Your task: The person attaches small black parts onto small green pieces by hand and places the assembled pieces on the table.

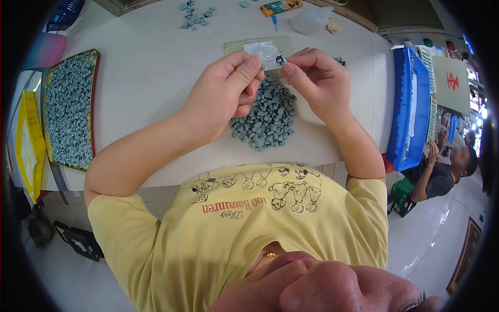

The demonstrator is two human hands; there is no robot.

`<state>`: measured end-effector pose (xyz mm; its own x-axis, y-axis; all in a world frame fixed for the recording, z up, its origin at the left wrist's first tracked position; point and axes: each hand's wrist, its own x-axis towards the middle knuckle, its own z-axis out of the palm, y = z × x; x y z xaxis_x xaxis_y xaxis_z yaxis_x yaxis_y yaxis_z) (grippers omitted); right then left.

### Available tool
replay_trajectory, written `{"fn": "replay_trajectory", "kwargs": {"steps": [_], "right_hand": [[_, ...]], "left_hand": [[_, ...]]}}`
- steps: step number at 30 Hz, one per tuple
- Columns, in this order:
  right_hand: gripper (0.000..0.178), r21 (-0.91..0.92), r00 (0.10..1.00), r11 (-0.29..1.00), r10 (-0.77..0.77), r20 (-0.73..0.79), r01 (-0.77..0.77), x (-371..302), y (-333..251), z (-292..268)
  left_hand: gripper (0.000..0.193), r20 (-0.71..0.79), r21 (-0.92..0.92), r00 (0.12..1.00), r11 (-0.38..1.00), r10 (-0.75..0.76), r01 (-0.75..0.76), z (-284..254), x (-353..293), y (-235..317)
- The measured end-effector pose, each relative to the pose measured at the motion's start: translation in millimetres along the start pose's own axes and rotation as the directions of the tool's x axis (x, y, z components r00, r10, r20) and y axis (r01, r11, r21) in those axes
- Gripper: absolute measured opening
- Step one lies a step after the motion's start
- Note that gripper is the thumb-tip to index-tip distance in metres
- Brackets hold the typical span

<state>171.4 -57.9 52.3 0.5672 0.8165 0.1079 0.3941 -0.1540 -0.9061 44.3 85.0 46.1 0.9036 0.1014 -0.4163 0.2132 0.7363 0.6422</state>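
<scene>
Just past twelve o'clock, above the worktop [140, 78], the right hand [325, 83] has its grip clamped on a small dark-and-grey piece [279, 60], held between thumb and forefinger. The left hand [223, 86], between eleven and twelve o'clock, has its grip together, thumb against forefinger, near that piece; whether anything sits between the tips I cannot tell. Beyond the fingers, at about twelve, a clear round dish [267, 51] sits on a flat pale board [284, 43]. Nearer the person, below the hands, a heap of grey-green pieces [266, 119] lies on the worktop, and more loose pieces [197, 20] are scattered at eleven. Between nine and ten stands a rimmed tray [95, 99] filled with similar pieces; a yellow tray [32, 151] is at nine. An orange packet [281, 7] lies past twelve, near a blue-topped needle [274, 21]. Between two and three is a blue bin [425, 99]; a co-worker [439, 174] sits at three.
</scene>
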Motion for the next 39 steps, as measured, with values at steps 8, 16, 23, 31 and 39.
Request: {"fn": "replay_trajectory", "kwargs": {"steps": [8,16,23,31,39], "right_hand": [[0.016,-0.216,0.936,0.915,-0.352,-0.019,0.340,4,5,3],[0.022,-0.365,0.806,0.746,-0.591,0.021,0.557,9,10,6],[0.023,-0.369,0.682,0.614,-0.727,0.080,0.697,7,18,8],[0.021,-0.267,0.824,0.780,-0.548,0.146,0.566,5,11,-12],[0.018,-0.744,0.997,0.664,-0.057,0.058,0.081,12,27,-82]], "left_hand": [[0.025,0.073,-0.083,0.990,0.988,-0.124,0.130,1,5,0],[0.027,0.108,-0.092,0.984,0.984,-0.141,0.151,-2,11,-4],[0.026,0.069,-0.003,0.997,0.999,-0.034,0.034,1,9,-12],[0.025,0.016,0.045,0.999,0.998,-0.045,0.044,10,8,-8],[0.022,0.062,0.178,0.965,0.954,-0.256,0.242,13,9,-2]]}}
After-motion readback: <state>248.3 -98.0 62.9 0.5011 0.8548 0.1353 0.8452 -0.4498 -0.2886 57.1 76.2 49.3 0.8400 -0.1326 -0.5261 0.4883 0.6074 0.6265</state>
